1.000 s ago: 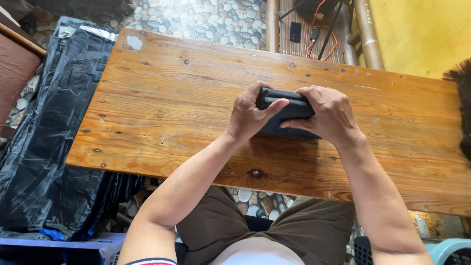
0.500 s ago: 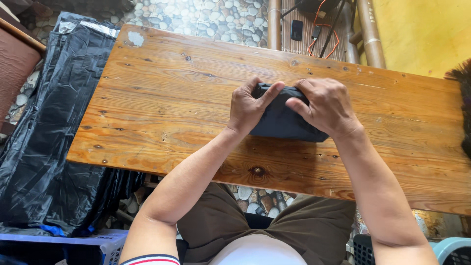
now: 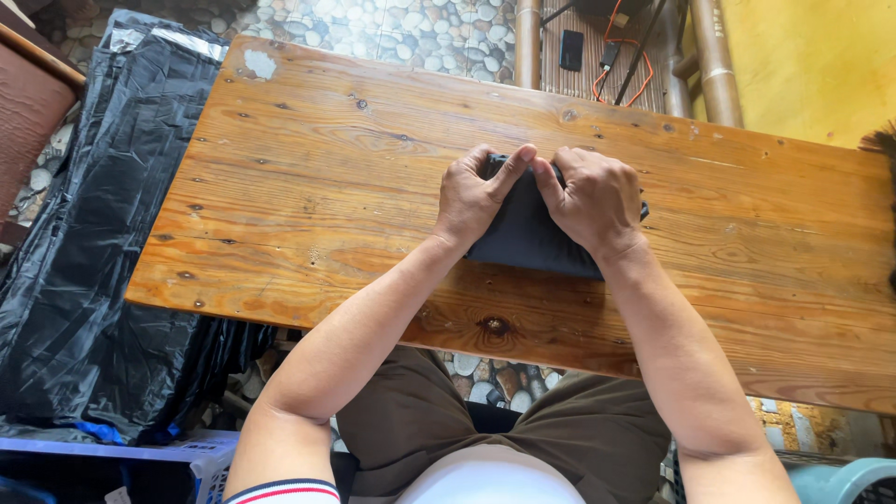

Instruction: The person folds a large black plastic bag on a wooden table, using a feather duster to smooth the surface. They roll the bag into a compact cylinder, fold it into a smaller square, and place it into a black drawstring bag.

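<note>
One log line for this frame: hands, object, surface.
left hand: gripping dark folded cloth | right hand: gripping same cloth | cloth: flat on wooden table | black plastic sheet: beside table

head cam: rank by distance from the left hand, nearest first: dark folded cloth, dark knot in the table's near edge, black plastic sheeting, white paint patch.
From left hand:
1. Dark folded cloth, under it.
2. Dark knot, near edge.
3. White paint patch, far-left corner.
4. Black plastic sheeting, off the table's left.
</note>
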